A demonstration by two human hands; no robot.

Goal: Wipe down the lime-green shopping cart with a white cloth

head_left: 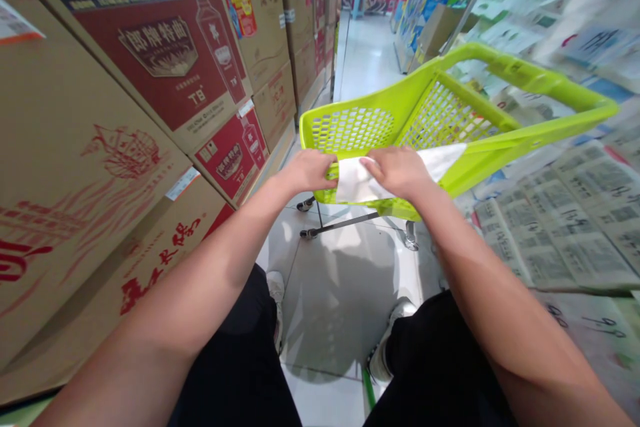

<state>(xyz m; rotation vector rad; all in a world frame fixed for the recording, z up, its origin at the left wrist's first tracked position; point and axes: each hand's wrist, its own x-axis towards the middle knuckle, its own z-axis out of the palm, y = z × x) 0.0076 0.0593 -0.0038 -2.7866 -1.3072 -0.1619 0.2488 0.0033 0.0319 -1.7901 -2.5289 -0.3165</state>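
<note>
A lime-green shopping cart (505, 142) stands sideways across the aisle in front of me, its handle end to the right. My left hand (311, 171) is closed round the top rim near the cart's left end. A white cloth (353, 181) is draped over the near side of the basket, just right of my left fingers. On top of it lies my right hand (399, 172), fingers curled over the rim and thumb pressing the cloth. The cloth also shows to the right of that hand. My right fingertips are hidden behind the rim.
Stacked cardboard cartons (150, 73) line the left side. On the right are shelves of plastic-wrapped packs (560, 213). The tiled floor (367, 60) runs on to a blue stool (359, 3) far ahead. Cart wheels (309, 233) stand close to my shoes.
</note>
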